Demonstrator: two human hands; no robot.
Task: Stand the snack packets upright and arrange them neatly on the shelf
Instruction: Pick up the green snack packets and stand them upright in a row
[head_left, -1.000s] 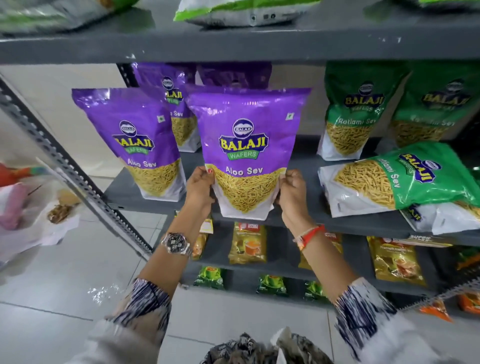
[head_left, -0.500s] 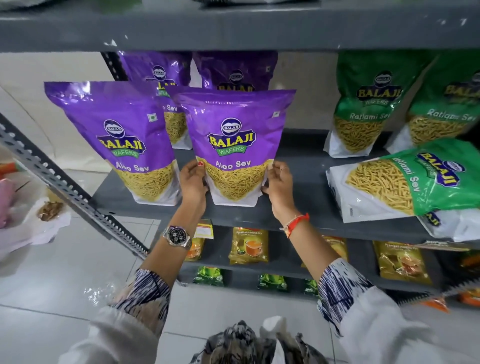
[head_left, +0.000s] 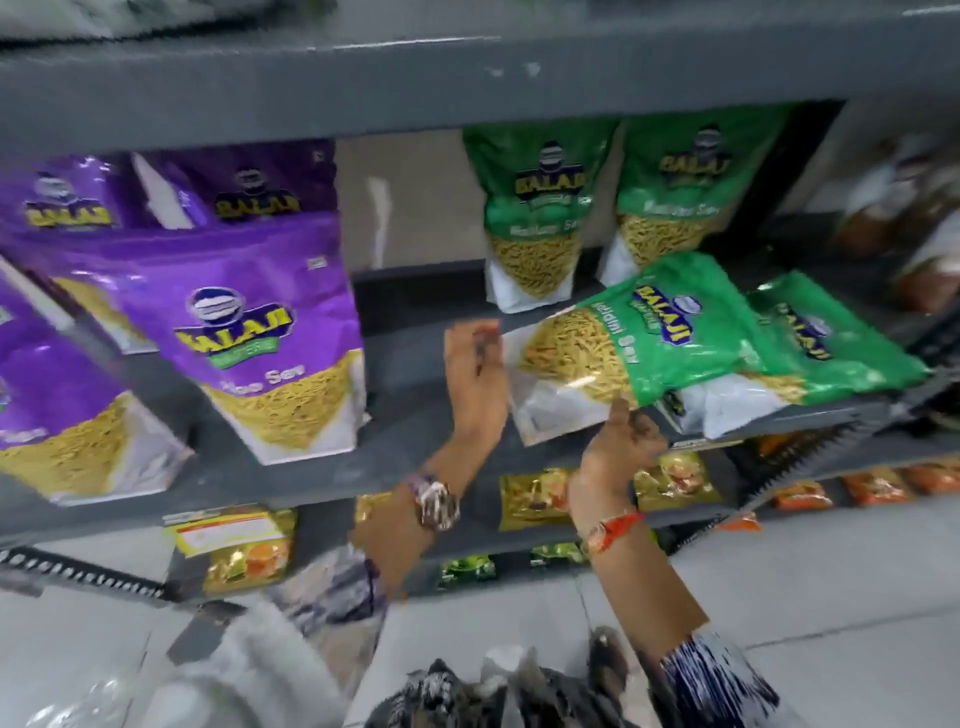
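The view is motion-blurred. A green Ratlami Sev packet (head_left: 660, 343) lies on its side on the grey shelf (head_left: 410, 431), on top of a second lying green packet (head_left: 831, 353). My left hand (head_left: 475, 374) rests with spread fingers against the top packet's white bottom end. My right hand (head_left: 618, 441) holds its front edge, thumb on top and fingers underneath. Two green packets (head_left: 540, 208) stand upright behind. To the left, a purple Aloo Sev packet (head_left: 260, 338) stands upright beside another purple one (head_left: 57, 405), with more purple packets behind.
The shelf board above (head_left: 415, 93) hangs low over the packets. Bare shelf shows between the purple and green groups. Yellow packets (head_left: 234, 551) and orange packets (head_left: 878, 483) sit on lower shelves. Brown packets (head_left: 883, 208) are at the far right. Tiled floor lies below.
Both hands have let go of the purple Aloo Sev packet, which now stands upright, and moved right to the lying green packet. The camera view has swung right.
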